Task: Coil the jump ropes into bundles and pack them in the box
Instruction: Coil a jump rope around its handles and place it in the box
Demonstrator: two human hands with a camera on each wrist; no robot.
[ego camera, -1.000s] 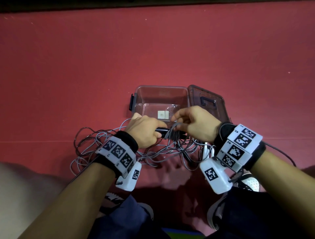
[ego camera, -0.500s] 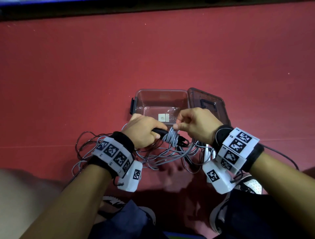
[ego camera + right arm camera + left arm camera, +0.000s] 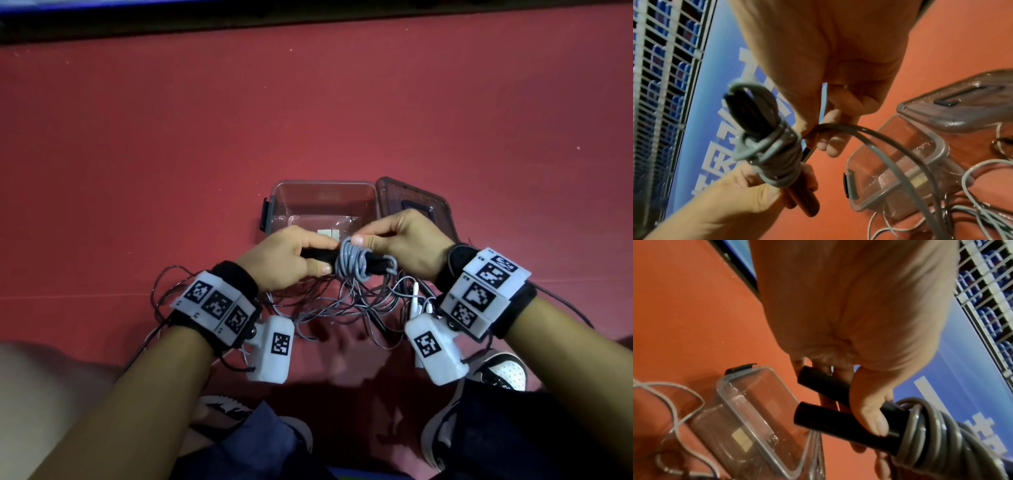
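My left hand (image 3: pixel 291 255) grips two black jump-rope handles (image 3: pixel 830 404) side by side, just in front of the clear box (image 3: pixel 274 205). Grey rope (image 3: pixel 352 265) is wound in several turns around the handles (image 3: pixel 318 255), seen as a coil (image 3: pixel 777 146) in the right wrist view. My right hand (image 3: pixel 394 240) pinches the doubled grey rope strand (image 3: pixel 849 128) beside the coil. The rest of the grey rope (image 3: pixel 342 305) lies tangled on the red floor below the hands. The clear box (image 3: pixel 748 415) holds only a small white tag.
The box's dark lid (image 3: pixel 418 205) leans open at its right side. Thin dark and white cables (image 3: pixel 164 291) loop on the floor near my left wrist. My shoes (image 3: pixel 503 373) and knees are at the bottom edge. A blue banner (image 3: pixel 719 97) and fence stand beyond the red floor.
More grey turns have built up around the handles as my right hand carried the rope around them. Both hands have risen slightly toward the box.
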